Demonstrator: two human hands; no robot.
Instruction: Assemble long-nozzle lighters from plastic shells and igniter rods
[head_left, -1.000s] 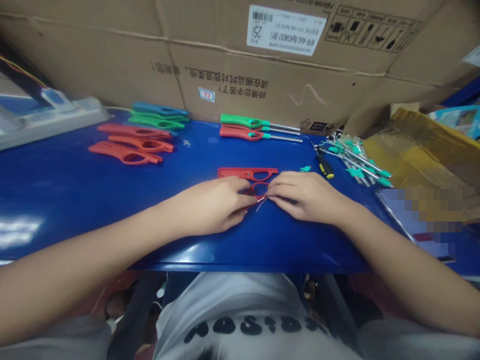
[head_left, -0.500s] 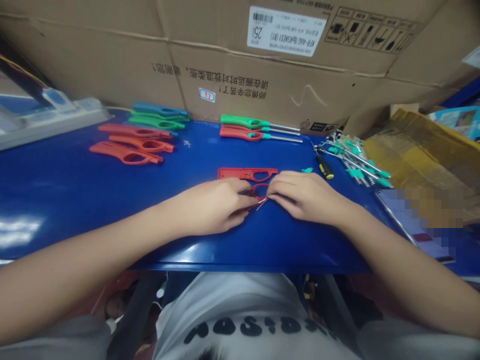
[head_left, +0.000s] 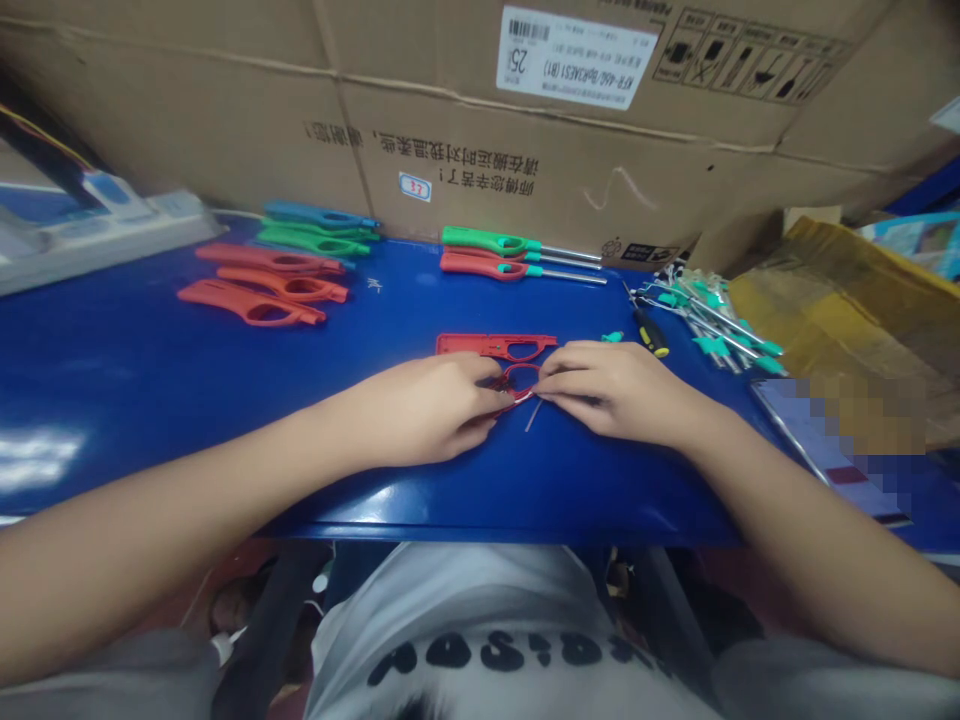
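My left hand (head_left: 459, 410) is closed around a red lighter casing half (head_left: 520, 376), and its palm and fingers cover most of that piece. Fingertips of my right hand (head_left: 592, 385) pinch at the casing's right end, by a thin pale strip (head_left: 532, 414) that sticks out toward me. Whether the strip is a wire or a tube I cannot tell. Just beyond my hands lies a second red casing half (head_left: 487, 346), its hollow side up. A small teal lighter part (head_left: 613, 337) rests behind my right hand.
Orange-red casings (head_left: 255, 300) and green casings (head_left: 322, 238) lie at the left, near a white power strip (head_left: 172, 235). Lighters with metal tubes (head_left: 525, 268) sit before a cardboard box (head_left: 450, 120). To the right are a screwdriver (head_left: 649, 332) and metal tubes with teal parts (head_left: 720, 320).
The thin strip has swung, its free end now pointing further right and nearer to me. My right fingers have shifted slightly; my left hand keeps its hold on the casing.
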